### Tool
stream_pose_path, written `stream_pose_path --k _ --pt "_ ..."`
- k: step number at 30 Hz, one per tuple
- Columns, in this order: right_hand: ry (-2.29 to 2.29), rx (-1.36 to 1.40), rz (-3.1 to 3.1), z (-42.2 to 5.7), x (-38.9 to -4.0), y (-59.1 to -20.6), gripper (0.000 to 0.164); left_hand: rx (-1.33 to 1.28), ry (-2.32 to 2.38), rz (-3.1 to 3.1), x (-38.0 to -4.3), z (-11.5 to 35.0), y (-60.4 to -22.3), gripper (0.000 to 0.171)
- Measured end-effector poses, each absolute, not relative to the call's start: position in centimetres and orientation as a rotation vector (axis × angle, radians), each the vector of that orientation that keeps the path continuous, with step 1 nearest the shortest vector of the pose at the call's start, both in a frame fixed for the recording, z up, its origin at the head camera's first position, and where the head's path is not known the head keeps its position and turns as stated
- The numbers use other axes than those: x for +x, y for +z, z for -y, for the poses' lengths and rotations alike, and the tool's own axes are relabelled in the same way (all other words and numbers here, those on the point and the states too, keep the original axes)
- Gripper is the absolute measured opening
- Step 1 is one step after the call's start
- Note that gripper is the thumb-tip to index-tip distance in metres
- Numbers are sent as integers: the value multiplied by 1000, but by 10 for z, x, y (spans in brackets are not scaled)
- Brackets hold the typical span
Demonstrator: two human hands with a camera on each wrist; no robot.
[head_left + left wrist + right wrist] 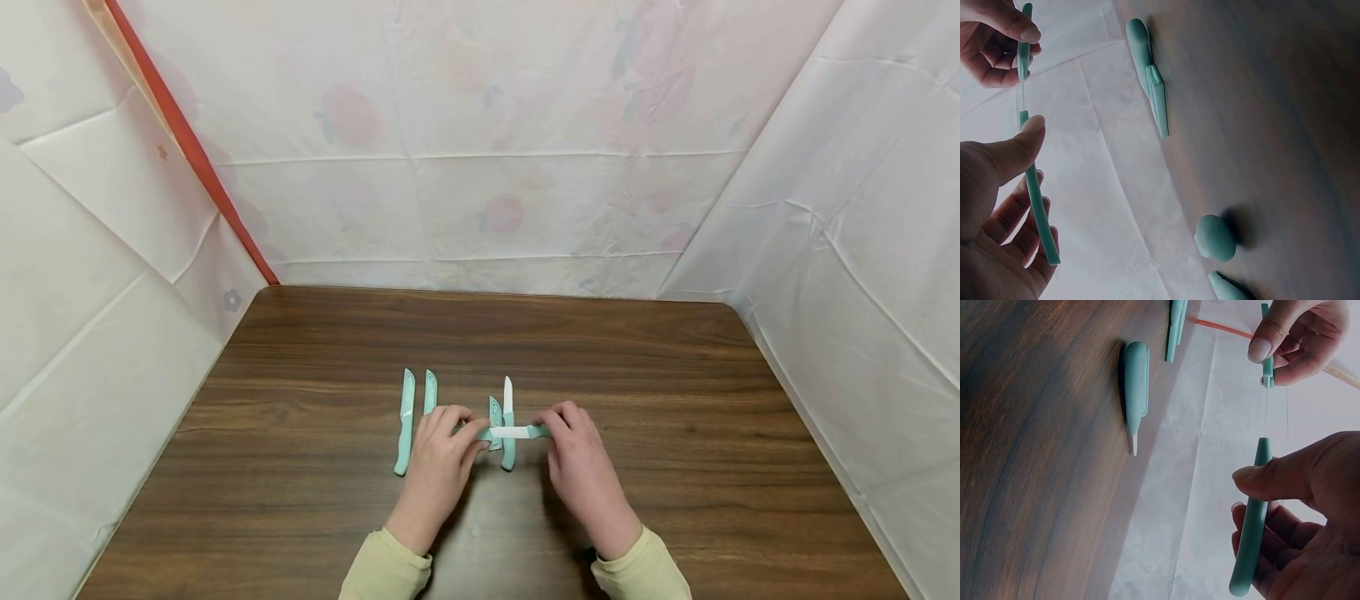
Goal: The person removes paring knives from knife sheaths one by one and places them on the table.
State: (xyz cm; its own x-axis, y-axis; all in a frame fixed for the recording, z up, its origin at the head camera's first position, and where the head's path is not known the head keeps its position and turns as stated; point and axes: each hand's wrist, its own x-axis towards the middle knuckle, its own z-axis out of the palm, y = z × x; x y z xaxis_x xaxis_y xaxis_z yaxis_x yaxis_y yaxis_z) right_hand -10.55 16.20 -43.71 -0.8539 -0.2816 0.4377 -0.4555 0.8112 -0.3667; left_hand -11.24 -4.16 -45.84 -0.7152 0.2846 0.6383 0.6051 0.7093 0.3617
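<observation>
My left hand (441,454) pinches a mint-green blade sheath (1040,212) between thumb and fingers. In my right hand (581,458) is the green handle (1252,544) of a small knife with a white blade (512,432). Sheath and knife lie in one line above the table, the blade pointing left to the sheath's mouth; how far the tip is inside I cannot tell. Beneath them on the table, an unsheathed knife (508,454) lies beside another sheath (495,410). Left of these, a patterned green sheath (430,390) is partly hidden by my left hand.
A sheathed knife (405,425) lies farthest left, its handle toward me. The brown wooden table (637,358) extends beyond and to both sides of the hands. Pale patterned sheets (465,192) hang along the back and sides, with a red strip (195,154) at the left corner.
</observation>
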Motion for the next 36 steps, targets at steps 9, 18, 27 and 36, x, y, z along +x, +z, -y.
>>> stream_pose_path --k 9,18,27,36 --pt "686 465 2654 -164 -105 -434 27 -656 -799 2370 -111 45 -457 22" --pt "690 457 2664 -166 -105 -433 28 -652 -838 2389 -111 46 -454 21" --pt "698 456 2663 -170 -105 -433 28 -668 -825 2340 -114 48 -457 23" --pt "691 448 2638 -175 -106 -436 30 -636 -827 2342 -114 52 -457 26"
